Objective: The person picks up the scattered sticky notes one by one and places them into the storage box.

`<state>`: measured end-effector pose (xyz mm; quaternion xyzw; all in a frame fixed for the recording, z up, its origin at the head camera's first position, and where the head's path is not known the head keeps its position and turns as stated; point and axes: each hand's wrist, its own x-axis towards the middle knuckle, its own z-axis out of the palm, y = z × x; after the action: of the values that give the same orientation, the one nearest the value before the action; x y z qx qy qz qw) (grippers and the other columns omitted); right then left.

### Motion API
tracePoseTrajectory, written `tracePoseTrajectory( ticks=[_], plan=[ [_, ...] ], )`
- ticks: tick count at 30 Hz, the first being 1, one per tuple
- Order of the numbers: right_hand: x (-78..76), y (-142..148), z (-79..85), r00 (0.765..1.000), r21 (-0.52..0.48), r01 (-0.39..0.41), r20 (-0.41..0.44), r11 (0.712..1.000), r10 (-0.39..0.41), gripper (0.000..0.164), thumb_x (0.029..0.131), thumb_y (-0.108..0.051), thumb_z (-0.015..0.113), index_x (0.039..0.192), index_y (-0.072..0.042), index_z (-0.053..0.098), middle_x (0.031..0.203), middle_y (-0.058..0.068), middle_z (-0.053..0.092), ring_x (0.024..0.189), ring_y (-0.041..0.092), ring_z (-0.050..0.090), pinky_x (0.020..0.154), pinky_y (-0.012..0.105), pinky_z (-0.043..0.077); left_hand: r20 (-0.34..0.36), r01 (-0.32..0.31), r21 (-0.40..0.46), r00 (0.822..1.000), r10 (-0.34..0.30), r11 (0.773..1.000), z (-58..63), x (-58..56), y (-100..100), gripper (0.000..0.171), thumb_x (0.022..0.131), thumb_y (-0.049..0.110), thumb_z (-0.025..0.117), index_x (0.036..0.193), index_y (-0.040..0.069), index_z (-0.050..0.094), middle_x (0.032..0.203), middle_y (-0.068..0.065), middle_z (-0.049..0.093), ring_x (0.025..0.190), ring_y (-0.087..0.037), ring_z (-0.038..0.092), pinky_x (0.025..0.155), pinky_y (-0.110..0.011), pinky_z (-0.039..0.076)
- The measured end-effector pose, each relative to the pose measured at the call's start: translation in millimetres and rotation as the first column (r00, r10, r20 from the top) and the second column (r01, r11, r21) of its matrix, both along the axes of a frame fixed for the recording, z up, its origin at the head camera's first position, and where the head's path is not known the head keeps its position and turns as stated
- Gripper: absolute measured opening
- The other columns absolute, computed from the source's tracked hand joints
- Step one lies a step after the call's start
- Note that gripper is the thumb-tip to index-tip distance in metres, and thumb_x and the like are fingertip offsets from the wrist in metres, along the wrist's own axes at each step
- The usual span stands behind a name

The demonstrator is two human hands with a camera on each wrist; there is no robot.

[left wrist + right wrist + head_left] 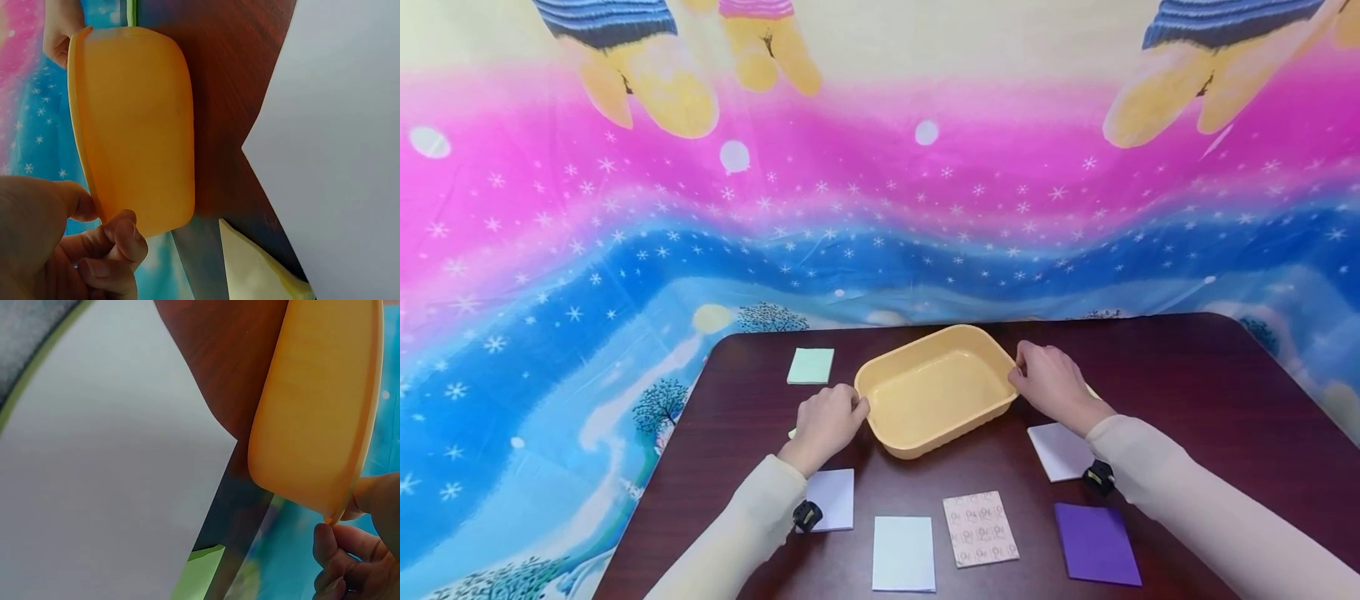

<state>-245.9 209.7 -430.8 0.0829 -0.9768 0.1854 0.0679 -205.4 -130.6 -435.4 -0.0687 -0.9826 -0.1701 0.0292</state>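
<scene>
A person's two hands hold a shallow yellow plastic tub (936,387) by opposite ends, near the far edge of a dark reddish-brown counter (1195,392). The left hand (829,421) pinches the left rim between thumb and fingers; the right hand (1056,379) pinches the right rim the same way. The tub sits askew to the counter's edge; whether its base touches the surface cannot be told.

Because each hold is only a narrow pinch, the rim could slip and one end drop. Uneven pulling could twist the tub further, and a swing to the left might knock the mint-green paper pad (810,366). A low forearm could also drag the lavender pad (832,500) by the left wrist or the pale lilac pad (1060,454) by the right one.

Nearer the person lie a white pad (903,553), a pink patterned pad (981,529) and a purple pad (1097,544). Behind the counter hangs a fabric backdrop (880,192) in pink and blue, printed with snowflakes and trees.
</scene>
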Motion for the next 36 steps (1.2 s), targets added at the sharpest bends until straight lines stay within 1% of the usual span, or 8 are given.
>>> tracePoseTrajectory(
  ticks=[8,12,18,28,36],
  plan=[
    [9.3,2,-2.3,1.000,-0.012,-0.008,-0.023,1.000,0.007,0.012,0.086,-0.013,0.065,0.078,-0.010,0.056,0.064,0.003,0.054,0.060,0.019,0.049,0.052,0.030,0.035,0.015,-0.003,-0.009,1.000,0.003,1.000,2.7,-4.5,-2,0.038,0.100,0.031,0.056,0.064,0.018,0.059,0.054,0.003,0.051,0.050,-0.015,0.048,0.050,-0.031,0.036],
    [14.1,2,-2.2,0.999,-0.030,-0.020,-0.044,0.999,0.019,0.013,0.086,-0.012,0.065,0.078,-0.010,0.055,0.063,0.003,0.053,0.058,0.019,0.047,0.050,0.030,0.035,0.009,0.001,-0.027,1.000,-0.001,1.000,2.4,-7.2,-3,0.037,0.101,0.031,0.055,0.067,0.018,0.062,0.057,0.004,0.054,0.052,-0.015,0.051,0.052,-0.032,0.039],
    [19.5,2,-4.7,0.997,-0.031,-0.031,-0.075,0.999,0.029,0.013,0.086,-0.011,0.064,0.077,-0.011,0.055,0.062,0.002,0.052,0.060,0.019,0.046,0.051,0.030,0.034,-0.012,0.008,-0.040,1.000,-0.009,0.999,3.0,-10.2,-5,0.037,0.100,0.029,0.055,0.065,0.018,0.061,0.059,0.003,0.056,0.054,-0.016,0.053,0.053,-0.035,0.042],
    [23.5,-1,-7.4,0.991,-0.023,-0.046,-0.128,0.999,0.043,0.008,0.086,-0.011,0.066,0.084,-0.009,0.059,0.064,0.000,0.054,0.062,0.019,0.047,0.053,0.030,0.036,-0.001,0.006,-0.056,1.000,-0.006,0.998,6.2,-15.6,-5,0.039,0.101,0.029,0.054,0.064,0.018,0.059,0.060,0.001,0.056,0.055,-0.017,0.053,0.053,-0.035,0.042],
    [25.1,-3,-9.1,0.990,-0.025,-0.058,-0.127,0.998,0.055,0.008,0.085,-0.009,0.066,0.084,-0.009,0.058,0.063,0.000,0.054,0.063,0.018,0.046,0.052,0.028,0.036,0.005,0.011,-0.053,1.000,-0.011,0.999,6.2,-19.2,-6,0.038,0.102,0.029,0.053,0.066,0.018,0.060,0.061,0.002,0.056,0.056,-0.016,0.053,0.053,-0.035,0.042]
  ],
)
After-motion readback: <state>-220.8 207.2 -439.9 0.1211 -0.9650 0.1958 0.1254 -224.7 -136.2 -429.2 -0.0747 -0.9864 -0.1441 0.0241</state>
